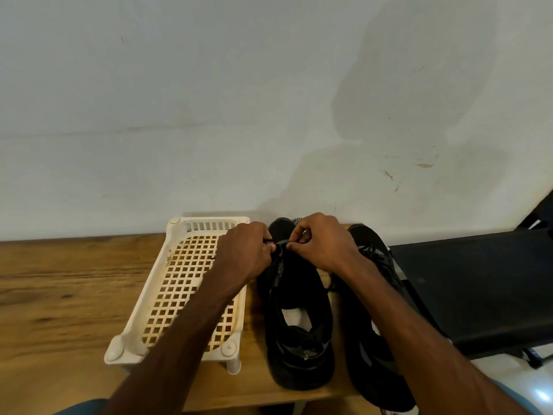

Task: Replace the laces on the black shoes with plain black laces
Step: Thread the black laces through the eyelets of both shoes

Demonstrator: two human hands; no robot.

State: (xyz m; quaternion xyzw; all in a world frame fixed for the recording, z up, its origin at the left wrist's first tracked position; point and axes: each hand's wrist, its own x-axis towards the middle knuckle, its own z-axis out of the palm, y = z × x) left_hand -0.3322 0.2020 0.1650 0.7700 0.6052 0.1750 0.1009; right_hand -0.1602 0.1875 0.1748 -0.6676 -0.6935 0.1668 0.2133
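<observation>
Head view: I watched from the remote station as both hands met over the middle shoe (299, 295), just right of centre in the lower half of the frame. The left hand (248, 253) had its fingers curled and pinched a thin black lace (279, 243) at the far, toe end of the shoe's upper. The right hand (323, 244), fingers curled in the same way, pinched the lace from the other side, so that the two sets of fingertips nearly touched. How far the lace ran through the eyelets was hidden under the hands.

The middle shoe stood on a wooden table (59, 295) with its heel toward the camera and its opening showing a pale insole. A right shoe (368, 363), also black, lay just beside it toward the right of the frame, partly covered by the right forearm, with dark laces crossed on its upper. A speckled strip (298, 219) showed beyond the middle shoe's toe, against the wall (209, 100).

Left of the shoes, just beside them, sat a white lattice tray (149, 287), with the left forearm crossing above its near right corner. At the right edge of the frame a black seat (478, 280) stood next to the table.
</observation>
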